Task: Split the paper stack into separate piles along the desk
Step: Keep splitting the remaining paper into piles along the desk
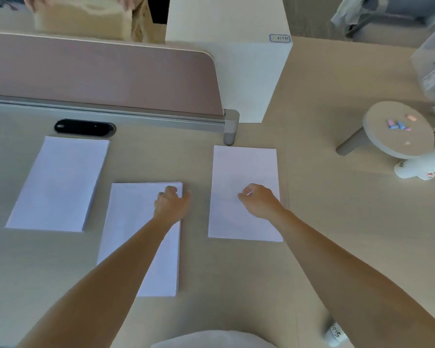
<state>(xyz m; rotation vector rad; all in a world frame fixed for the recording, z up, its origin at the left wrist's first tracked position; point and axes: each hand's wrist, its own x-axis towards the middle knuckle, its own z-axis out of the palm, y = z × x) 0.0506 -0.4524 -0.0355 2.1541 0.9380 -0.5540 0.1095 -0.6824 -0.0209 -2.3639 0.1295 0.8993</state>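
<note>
Desk [236,285] w/ divider at back: 3 paper piles laid out. Left pile [58,184] is thick, right pile [244,172] looks thin, middle stack [136,222] is prob your source, so the split is maybe halfway. Your left hand [170,204] curls over the stack's top right corner, fingers pinching its edge. Right hand [259,200] rests on the right pile, fingers loosely curled, holding nothing I can see.

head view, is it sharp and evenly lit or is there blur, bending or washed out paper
Head view: soft overall, with the cardboard box at the top edge smeared; wide-angle bending curves the divider rail; light is even with faint shadows; the right pile is washed out, its sheet edges unreadable.
</note>
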